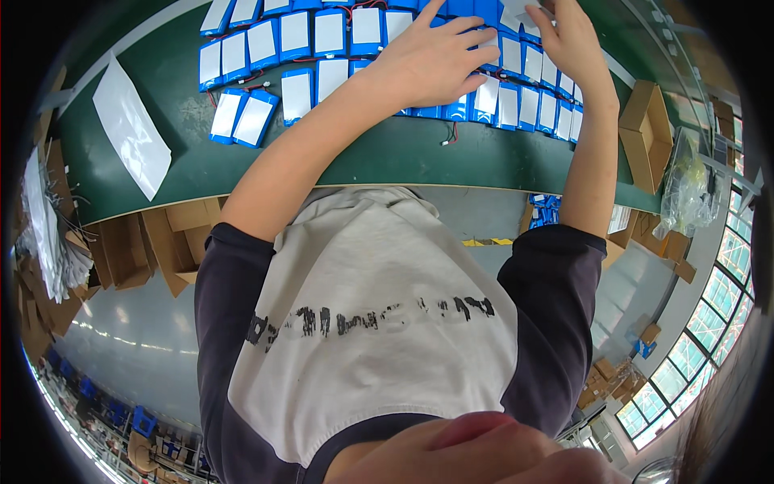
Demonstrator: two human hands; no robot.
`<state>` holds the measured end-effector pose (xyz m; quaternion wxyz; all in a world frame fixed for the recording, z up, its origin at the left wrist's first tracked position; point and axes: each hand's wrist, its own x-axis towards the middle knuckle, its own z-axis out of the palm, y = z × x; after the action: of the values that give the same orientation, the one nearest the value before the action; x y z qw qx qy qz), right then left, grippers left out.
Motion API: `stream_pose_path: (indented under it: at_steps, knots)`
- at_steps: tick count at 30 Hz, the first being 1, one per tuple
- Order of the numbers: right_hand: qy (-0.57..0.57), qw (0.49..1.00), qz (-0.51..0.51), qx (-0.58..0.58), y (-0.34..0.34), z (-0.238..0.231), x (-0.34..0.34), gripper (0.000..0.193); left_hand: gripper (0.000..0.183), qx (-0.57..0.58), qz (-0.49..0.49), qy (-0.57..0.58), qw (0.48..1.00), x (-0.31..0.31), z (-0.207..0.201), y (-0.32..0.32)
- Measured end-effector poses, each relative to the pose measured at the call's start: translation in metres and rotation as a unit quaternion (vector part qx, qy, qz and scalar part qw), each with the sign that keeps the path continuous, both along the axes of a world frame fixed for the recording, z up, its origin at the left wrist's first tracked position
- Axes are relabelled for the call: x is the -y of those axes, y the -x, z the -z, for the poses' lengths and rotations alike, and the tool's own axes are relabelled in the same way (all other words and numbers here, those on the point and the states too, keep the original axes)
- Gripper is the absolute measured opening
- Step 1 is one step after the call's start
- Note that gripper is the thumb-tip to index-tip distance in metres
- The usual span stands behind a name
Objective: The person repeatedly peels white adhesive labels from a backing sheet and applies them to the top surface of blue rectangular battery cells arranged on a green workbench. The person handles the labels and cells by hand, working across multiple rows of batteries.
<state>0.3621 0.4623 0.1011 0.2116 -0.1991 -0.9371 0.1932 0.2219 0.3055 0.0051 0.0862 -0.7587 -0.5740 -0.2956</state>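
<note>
Flat blue battery packs (296, 98) lie in close rows on the green tabletop, most with a white rectangle on the upper face. Thin red and black wires with small white connectors stick out between the rows. My left hand (439, 60) rests palm down over the middle packs, fingers spread, covering some of them. Beyond its fingertips, several packs show plain blue tops (466, 10). At the upper right, my right hand (571, 36) has its thumb and fingers at a pale whitish sheet (516, 14); the top edge cuts off part of that grip.
A glossy white sheet (133, 133) lies at the table's left. On the right edge stand an open cardboard box (645, 133) and a clear plastic bag (689, 185). Below the table are cardboard boxes (181, 234) and a container of blue packs (545, 210).
</note>
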Motion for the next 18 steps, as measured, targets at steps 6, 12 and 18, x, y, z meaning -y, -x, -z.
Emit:
stream_pose_path:
  at_steps: [6,12,18]
  knots:
    - [-0.016,0.993,-0.081,0.085,0.009,-0.010,-0.019,0.031,0.031,0.062,-0.031,-0.009,0.998,-0.005,-0.010,0.012]
    - [-0.026,0.970,-0.124,0.208,0.027,-0.011,-0.025,0.033,0.038,0.085,-0.097,-0.024,0.991,-0.006,-0.004,0.011]
    - [-0.130,0.969,-0.062,0.199,0.037,0.004,-0.023,0.034,0.042,0.021,-0.109,-0.012,0.994,-0.018,-0.005,0.014]
